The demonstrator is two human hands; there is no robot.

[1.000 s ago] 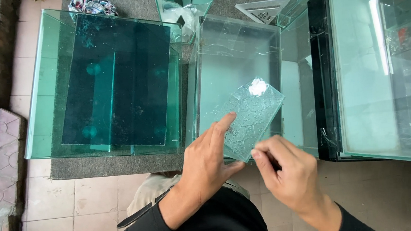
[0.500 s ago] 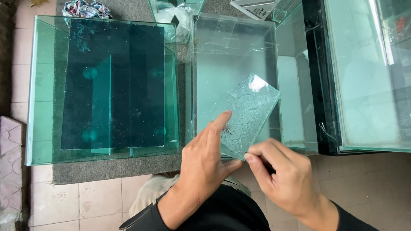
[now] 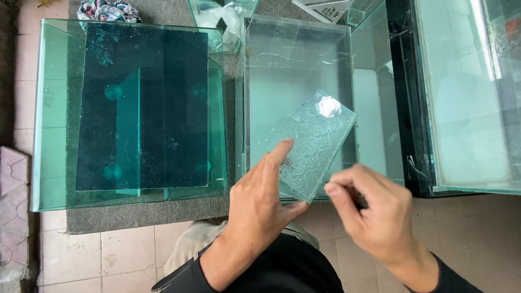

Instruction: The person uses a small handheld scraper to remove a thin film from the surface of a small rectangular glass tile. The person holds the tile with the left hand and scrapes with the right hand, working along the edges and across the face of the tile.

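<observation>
My left hand (image 3: 261,199) holds a small rectangular pane of patterned, textured glass (image 3: 316,141), index finger along its left edge and thumb under its near corner. The pane is tilted over a clear glass tank (image 3: 296,51) in front of me. A white smear sits near the pane's far corner. My right hand (image 3: 374,212) hovers at the pane's near right edge with fingers curled and pinched together; something thin may be inside them, but I cannot make it out.
A larger green-tinted glass tank (image 3: 42,115) with a dark base stands to the left on a grey mat. Another big tank (image 3: 480,84) with a black frame stands at the right. A patterned rag (image 3: 105,10) and a white triangular piece (image 3: 330,6) lie at the back. Tiled floor is below.
The patterned pane has shifted slightly up and right over the middle tank. My right hand has slid along its near edge, staying pinched.
</observation>
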